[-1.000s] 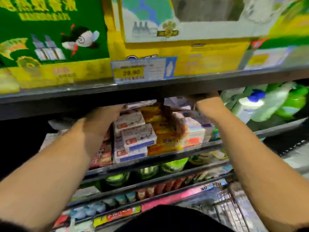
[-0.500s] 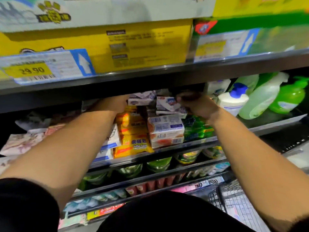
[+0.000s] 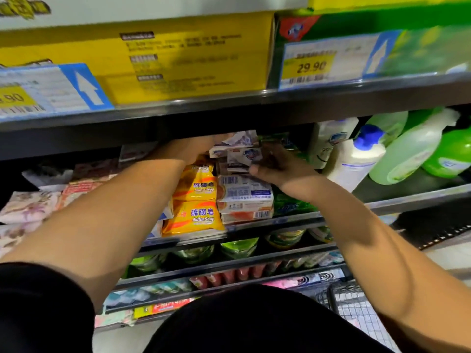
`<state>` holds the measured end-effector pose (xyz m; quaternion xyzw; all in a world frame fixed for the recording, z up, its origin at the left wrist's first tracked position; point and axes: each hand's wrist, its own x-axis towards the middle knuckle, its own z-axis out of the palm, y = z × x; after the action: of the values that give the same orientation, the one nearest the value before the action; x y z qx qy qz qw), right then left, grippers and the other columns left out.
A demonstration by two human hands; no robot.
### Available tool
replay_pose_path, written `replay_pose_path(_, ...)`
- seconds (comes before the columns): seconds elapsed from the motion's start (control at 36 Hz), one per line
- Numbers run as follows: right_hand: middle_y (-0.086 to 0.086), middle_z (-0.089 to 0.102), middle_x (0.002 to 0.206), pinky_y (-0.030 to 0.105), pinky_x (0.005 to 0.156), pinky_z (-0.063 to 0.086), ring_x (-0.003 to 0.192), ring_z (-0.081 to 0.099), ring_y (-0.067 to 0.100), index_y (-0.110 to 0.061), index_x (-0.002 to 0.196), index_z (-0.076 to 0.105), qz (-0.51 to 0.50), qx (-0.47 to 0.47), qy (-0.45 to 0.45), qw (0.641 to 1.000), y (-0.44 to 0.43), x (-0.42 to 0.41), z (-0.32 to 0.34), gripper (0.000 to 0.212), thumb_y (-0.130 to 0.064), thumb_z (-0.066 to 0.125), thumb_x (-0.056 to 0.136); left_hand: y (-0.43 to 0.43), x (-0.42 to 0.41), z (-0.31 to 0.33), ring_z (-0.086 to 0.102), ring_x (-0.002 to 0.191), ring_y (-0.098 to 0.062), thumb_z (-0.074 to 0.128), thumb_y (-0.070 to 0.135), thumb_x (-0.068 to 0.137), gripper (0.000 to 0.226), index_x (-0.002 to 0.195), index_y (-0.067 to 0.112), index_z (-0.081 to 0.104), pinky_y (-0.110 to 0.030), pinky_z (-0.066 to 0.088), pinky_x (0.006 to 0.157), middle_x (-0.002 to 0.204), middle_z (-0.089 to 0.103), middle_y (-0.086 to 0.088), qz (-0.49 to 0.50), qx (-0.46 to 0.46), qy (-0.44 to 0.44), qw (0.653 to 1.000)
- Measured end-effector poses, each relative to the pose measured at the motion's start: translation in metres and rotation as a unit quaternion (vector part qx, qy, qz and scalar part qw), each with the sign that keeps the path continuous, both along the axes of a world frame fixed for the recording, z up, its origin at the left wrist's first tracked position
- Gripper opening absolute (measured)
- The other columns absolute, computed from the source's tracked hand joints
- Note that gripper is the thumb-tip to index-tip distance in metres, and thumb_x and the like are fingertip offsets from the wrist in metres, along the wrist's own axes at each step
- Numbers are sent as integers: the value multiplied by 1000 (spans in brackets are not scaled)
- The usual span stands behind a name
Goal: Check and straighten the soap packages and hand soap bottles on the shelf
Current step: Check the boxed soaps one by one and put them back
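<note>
Both my hands reach under the upper shelf to the top of a stack of white soap boxes (image 3: 243, 192). My left hand (image 3: 201, 146) grips a white soap package (image 3: 239, 140) at the top of the stack. My right hand (image 3: 275, 165) holds the small white soap box (image 3: 242, 159) just below it, thumb at its front corner. Two yellow sulfur soap packs (image 3: 196, 202) lie stacked left of the boxes, and green soap packs (image 3: 290, 202) sit to the right. Hand soap bottles, a white one with a blue cap (image 3: 356, 159) and green ones (image 3: 448, 151), stand at the right of the same shelf.
Flowery soap packs (image 3: 28, 205) lie at the left of the shelf. A yellow carton (image 3: 178, 54) and price tags (image 3: 308, 64) sit on the shelf above, close over my hands. Lower shelves hold green tubs (image 3: 239, 247). A wire basket (image 3: 356, 304) is at bottom right.
The view shifted right and closer. My left hand moved right onto the top package. My right hand stays at the small box near the top of the stack.
</note>
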<state>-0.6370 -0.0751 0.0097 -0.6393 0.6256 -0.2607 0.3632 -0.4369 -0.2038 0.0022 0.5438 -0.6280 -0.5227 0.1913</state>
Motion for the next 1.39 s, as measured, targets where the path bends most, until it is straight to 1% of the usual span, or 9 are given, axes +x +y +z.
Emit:
replay_pose_path(0.19, -14, 55, 138, 30, 106, 44, 122, 57, 7, -42, 147, 24, 38, -5, -26, 999, 0, 4, -11, 92, -50, 81, 74, 4, -15, 6, 55, 120, -23, 72, 51, 83, 59, 128, 14, 61, -43, 40, 109, 130, 61, -4, -9, -85, -32, 996)
replay_pose_path(0.33, -12, 47, 148, 37, 110, 43, 124, 56, 9, -46, 148, 19, 44, -7, -20, 999, 1, 5, -12, 95, -56, 79, 74, 12, -25, 11, 57, 118, -26, 56, 21, 99, 41, 134, 0, 49, -21, 54, 82, 132, 57, -14, -73, -98, -65, 990)
replay_pose_path(0.44, -16, 39, 155, 44, 116, 36, 140, 43, 13, -61, 138, 14, 47, 2, -2, 999, -2, 5, -13, 93, -73, 72, 67, 19, -29, 13, 53, 123, -22, 38, 27, 107, 43, 147, 14, 40, -17, 37, 83, 143, 50, -12, -83, -166, -167, 968)
replay_pose_path(0.61, -13, -17, 164, 25, 114, 11, 147, -7, 2, -40, 157, -8, 64, 10, 92, 994, -5, 5, -14, 108, -74, 61, 80, 41, -34, 21, 36, 64, 1, 33, 27, 108, 51, 156, 17, 19, -5, 34, 49, 104, 55, -7, -90, -206, -220, 949)
replay_pose_path(0.69, -12, -21, 164, 23, 113, 11, 145, -11, 0, -36, 157, -10, 63, 9, 96, 993, -6, 7, -16, 109, -70, 61, 83, 43, -30, 17, 56, 108, -12, 30, 33, 108, 55, 158, 21, 9, -11, 34, 71, 136, 49, -6, -105, -187, -210, 954)
replay_pose_path(0.75, -13, -26, 162, 24, 115, 17, 144, -5, -1, -36, 158, -9, 66, 15, 85, 994, -4, 7, -13, 107, -66, 63, 84, 43, -27, 16, 41, 136, -18, 30, 35, 108, 57, 158, 24, 4, -11, 28, 86, 157, 35, -3, -109, -173, -210, 956)
replay_pose_path(0.89, -23, -37, 154, 22, 114, 22, 140, 1, -4, -45, 155, -8, 78, 0, 56, 995, -3, 6, -15, 93, -56, 60, 92, 49, -17, 15, 4, 152, -25, 27, 49, 105, 66, 158, 21, -3, -37, 9, 122, 166, 3, -3, -99, -163, -296, 936)
replay_pose_path(1.25, -19, -14, 161, 16, 113, 3, 142, -6, -4, -40, 157, 5, 85, -14, 173, 981, -13, -3, -10, 67, -52, 39, 100, 68, 5, 19, -11, 152, -27, 29, 54, 103, 74, 158, 17, -4, -43, -1, 123, 166, -7, -4, -163, -220, -363, 891)
replay_pose_path(1.39, 15, 20, 164, 34, 124, 16, 151, 20, 28, -9, 155, 27, 94, -59, 225, 968, -25, 22, 1, 98, -80, 32, 88, 63, 46, 17, 7, 152, -27, 42, 50, 101, 61, 155, 26, 26, -40, 7, 121, 164, 17, -2, -184, -328, -339, 862)
